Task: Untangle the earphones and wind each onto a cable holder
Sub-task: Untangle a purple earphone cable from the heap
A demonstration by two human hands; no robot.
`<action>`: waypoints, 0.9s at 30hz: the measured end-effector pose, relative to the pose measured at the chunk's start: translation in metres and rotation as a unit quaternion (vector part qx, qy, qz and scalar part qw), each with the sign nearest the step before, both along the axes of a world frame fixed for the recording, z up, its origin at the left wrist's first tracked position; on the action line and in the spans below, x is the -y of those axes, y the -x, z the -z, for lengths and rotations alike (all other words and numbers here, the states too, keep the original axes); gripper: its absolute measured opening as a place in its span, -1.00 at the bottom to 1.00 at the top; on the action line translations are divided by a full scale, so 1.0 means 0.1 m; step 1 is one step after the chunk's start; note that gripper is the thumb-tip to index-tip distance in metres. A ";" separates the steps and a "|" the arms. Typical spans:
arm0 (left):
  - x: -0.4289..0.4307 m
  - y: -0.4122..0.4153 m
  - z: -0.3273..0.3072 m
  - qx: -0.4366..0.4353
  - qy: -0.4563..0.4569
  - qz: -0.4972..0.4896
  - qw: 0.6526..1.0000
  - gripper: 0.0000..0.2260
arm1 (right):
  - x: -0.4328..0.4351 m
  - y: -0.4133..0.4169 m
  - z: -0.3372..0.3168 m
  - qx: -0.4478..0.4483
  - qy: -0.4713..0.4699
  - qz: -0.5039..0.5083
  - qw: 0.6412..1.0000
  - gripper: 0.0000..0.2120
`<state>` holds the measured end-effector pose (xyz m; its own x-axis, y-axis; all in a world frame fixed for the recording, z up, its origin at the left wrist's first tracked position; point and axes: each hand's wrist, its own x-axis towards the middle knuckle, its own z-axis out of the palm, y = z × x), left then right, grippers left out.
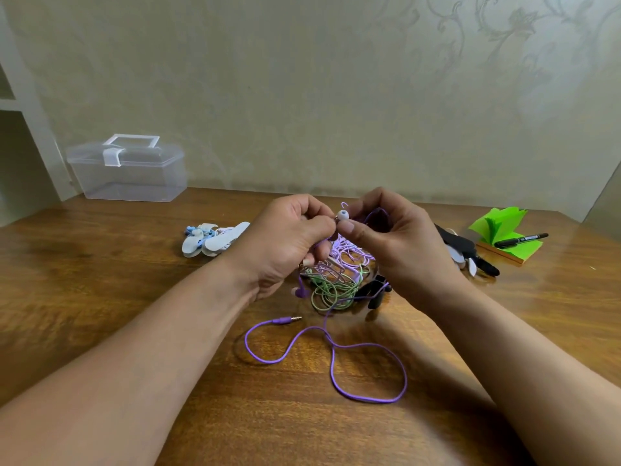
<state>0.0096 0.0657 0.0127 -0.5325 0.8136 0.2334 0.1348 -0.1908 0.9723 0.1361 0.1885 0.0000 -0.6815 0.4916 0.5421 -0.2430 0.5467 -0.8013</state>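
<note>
A tangle of earphone cables (pixel 336 277), pink, green and purple, lies on the wooden table between my hands. My left hand (pixel 289 243) and my right hand (pixel 393 240) are raised just above it and together pinch an earbud with a white tip (pixel 342 216). Thin cable strands hang from both hands into the tangle. A loose purple cable (pixel 366 364) loops toward me, and its jack plug (pixel 285 319) lies flat on the table. A purple earbud (pixel 299 291) lies at the tangle's left edge. A black cable holder (pixel 374 290) sits by my right wrist.
White cable holders wound with blue and pink earphones (pixel 211 238) lie left of my hands. More black and white holders (pixel 470 257) lie to the right. A green sticky-note block (pixel 504 230) with a black marker (pixel 521 239) is far right. A clear lidded box (pixel 129 169) stands back left.
</note>
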 end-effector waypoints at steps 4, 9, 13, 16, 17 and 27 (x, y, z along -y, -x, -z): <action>0.03 0.02 -0.01 0.034 -0.010 0.033 0.999 -0.90 | 0.02 -0.02 -0.03 0.012 -0.040 0.016 0.999 -0.89; 0.02 0.05 0.00 0.039 -0.020 0.049 0.998 -0.94 | 0.01 -0.06 -0.07 0.023 -0.065 0.030 0.997 -0.95; 0.00 0.03 0.03 0.020 -0.025 0.049 0.998 -0.95 | 0.02 -0.06 -0.06 0.024 -0.096 0.068 0.993 -0.94; -0.03 0.05 0.06 -0.020 -0.034 0.014 0.999 -0.90 | 0.02 -0.04 -0.05 0.018 -0.106 0.082 0.991 -0.93; -0.04 0.06 0.07 -0.049 -0.036 -0.007 0.998 -0.88 | 0.03 -0.03 -0.05 0.009 -0.099 0.086 0.991 -0.94; 0.00 0.03 0.12 -0.336 -0.069 -0.116 0.932 -0.87 | 0.01 0.01 -0.04 0.010 0.079 0.079 0.994 -0.90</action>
